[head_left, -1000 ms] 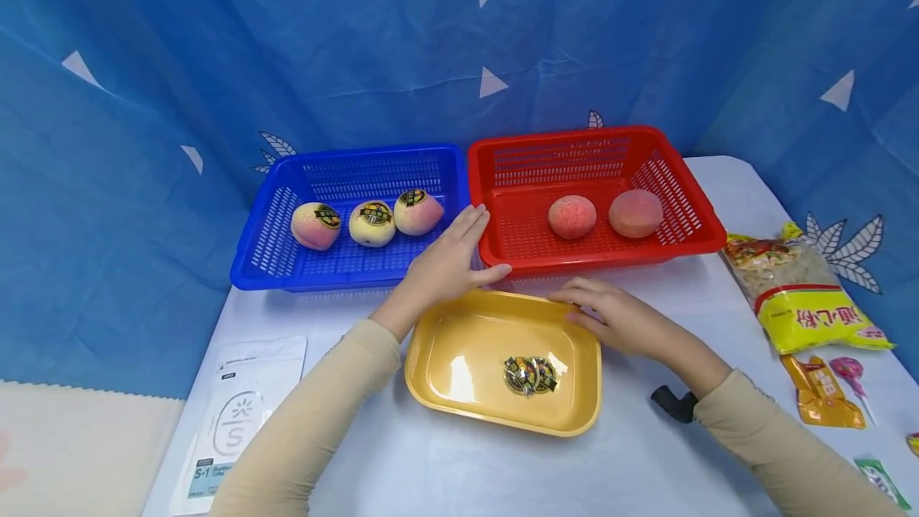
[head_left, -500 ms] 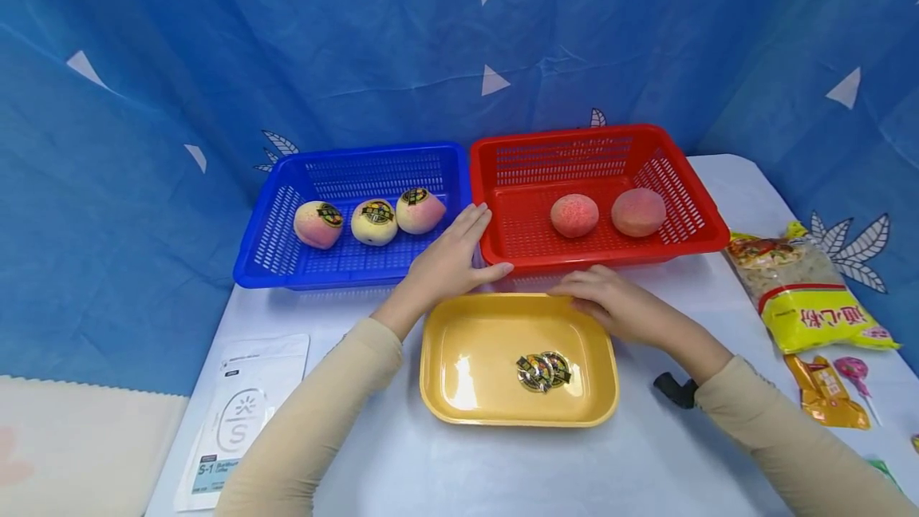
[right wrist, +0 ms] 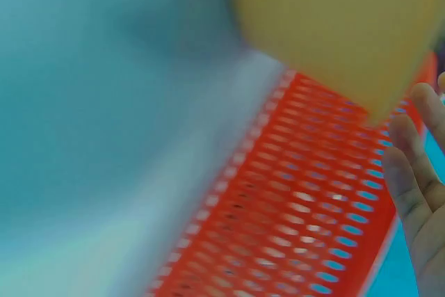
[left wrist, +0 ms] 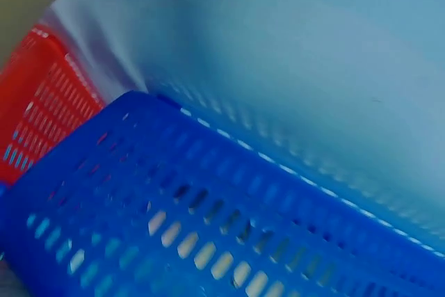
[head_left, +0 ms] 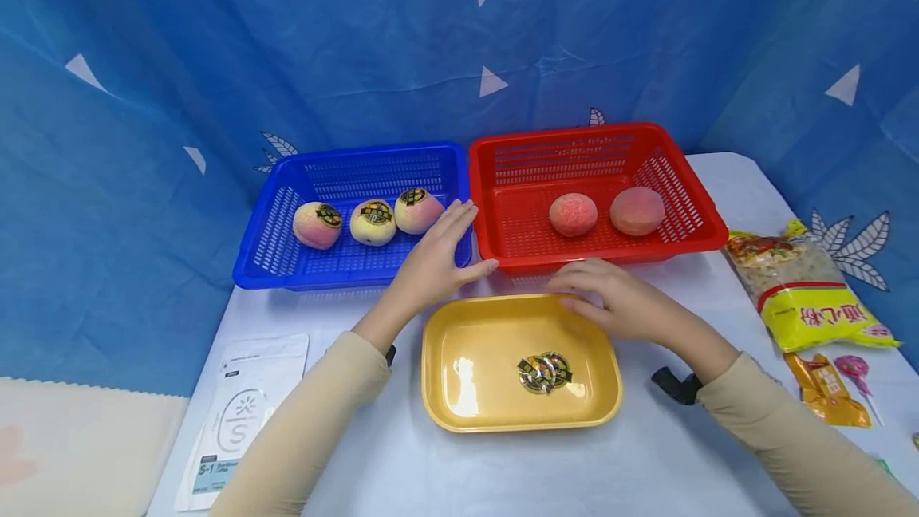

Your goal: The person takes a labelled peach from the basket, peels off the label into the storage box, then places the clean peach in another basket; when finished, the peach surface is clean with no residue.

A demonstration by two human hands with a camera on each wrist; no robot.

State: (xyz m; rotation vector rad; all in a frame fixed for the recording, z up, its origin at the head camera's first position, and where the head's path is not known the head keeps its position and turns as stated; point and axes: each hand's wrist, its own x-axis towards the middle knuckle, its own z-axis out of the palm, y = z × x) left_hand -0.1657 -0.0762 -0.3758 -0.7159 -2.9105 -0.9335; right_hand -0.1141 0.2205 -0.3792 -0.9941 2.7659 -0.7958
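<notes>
In the head view, a yellow tray [head_left: 459,421] sits on the white table with round dark labels [head_left: 544,373] inside. My left hand [head_left: 434,258], fingers straight and thumb spread, is above the tray's far left side, overlapping the near right corner of the blue basket [head_left: 337,271]. At the tray's far right corner is my right hand [head_left: 613,297], loosely bent and holding nothing. The right wrist view shows its fingers [right wrist: 410,172] apart from the tray. Several peaches with dark stickers, such as one peach [head_left: 317,226], lie in the blue basket.
Beside the blue basket stands a red basket [head_left: 520,242] with two pink unlabelled peaches [head_left: 572,215]. A white coffee pouch [head_left: 240,421] lies at left. At right are a yellow food bag [head_left: 807,294], an orange packet [head_left: 826,391] and a lollipop [head_left: 852,369].
The yellow tray shifted right and squared up beside the baskets. Since then, my right hand has come off its rim, and my left hand has moved slightly left.
</notes>
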